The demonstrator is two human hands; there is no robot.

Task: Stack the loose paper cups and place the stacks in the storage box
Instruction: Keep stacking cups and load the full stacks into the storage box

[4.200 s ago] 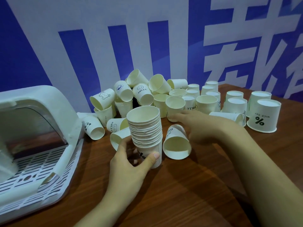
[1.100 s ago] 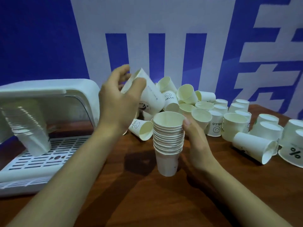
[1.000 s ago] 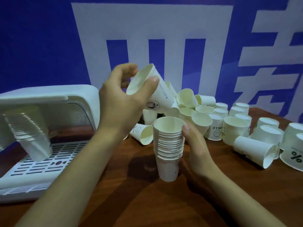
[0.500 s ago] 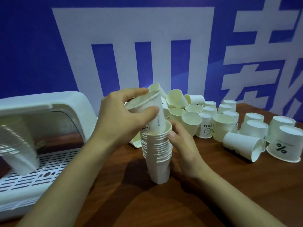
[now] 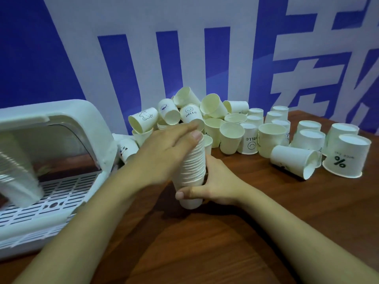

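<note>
A tall stack of white paper cups (image 5: 192,171) stands upright on the brown table, in the middle of the head view. My right hand (image 5: 217,185) grips its lower part, thumb across the front. My left hand (image 5: 164,152) lies flat over the stack's top, fingers straight, pressing on it. Behind the stack is a heap of loose cups (image 5: 205,117), some upright, some on their sides. The white storage box (image 5: 67,119) stands open at the left, with another cup stack (image 5: 18,173) leaning inside on its slotted tray.
More cups stand upside down at the right, among them a wide one with a percent sign (image 5: 346,156) and one lying on its side (image 5: 293,160). A blue and white wall rises behind the table. Bare wood (image 5: 205,253) stretches in front.
My left hand has pushed the cup it held down into the stack and now presses flat on top. My right hand has slid lower on the stack.
</note>
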